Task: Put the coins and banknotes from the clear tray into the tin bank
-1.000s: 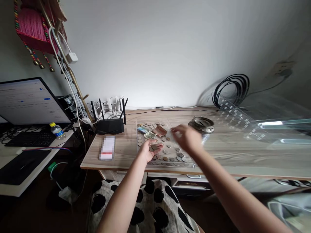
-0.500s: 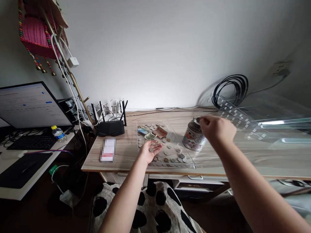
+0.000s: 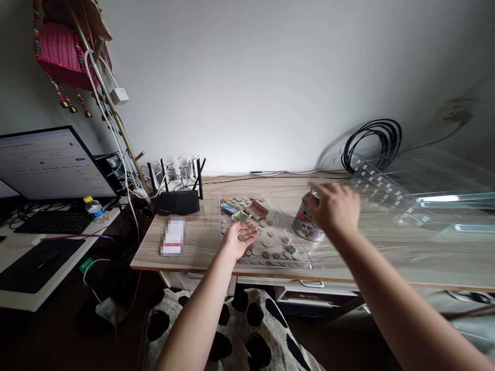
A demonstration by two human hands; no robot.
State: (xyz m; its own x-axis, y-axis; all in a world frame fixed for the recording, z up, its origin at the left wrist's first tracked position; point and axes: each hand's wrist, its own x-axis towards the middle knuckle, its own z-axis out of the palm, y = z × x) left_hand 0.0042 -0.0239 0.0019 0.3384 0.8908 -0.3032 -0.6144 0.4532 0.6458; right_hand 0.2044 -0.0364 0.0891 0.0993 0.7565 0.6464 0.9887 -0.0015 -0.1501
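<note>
My left hand (image 3: 240,241) is palm up over the clear tray (image 3: 284,260), fingers stretched out, with a coin (image 3: 242,238) lying on it. Several coins (image 3: 277,255) are scattered across the tray, and crumpled banknotes (image 3: 257,210) lie beyond my fingers. To the right of the tray stands a patterned metal can (image 3: 305,225), upright. Over the can's top is my right hand (image 3: 335,206), back upward, its fingers apart and somewhat blurred; I see nothing held in it. The can's opening is mostly hidden behind this hand.
A black router (image 3: 178,202) and a pixelated phone-sized item (image 3: 172,236) occupy the desk's left part. Clear plastic pieces (image 3: 433,201) and a black cable coil (image 3: 373,141) are at the right. A monitor (image 3: 42,165) and a small bottle (image 3: 95,208) stand on the left desk.
My right hand has moved slightly left over the can, and its closed fingers have spread. My left hand stays over the tray with the coin on it.
</note>
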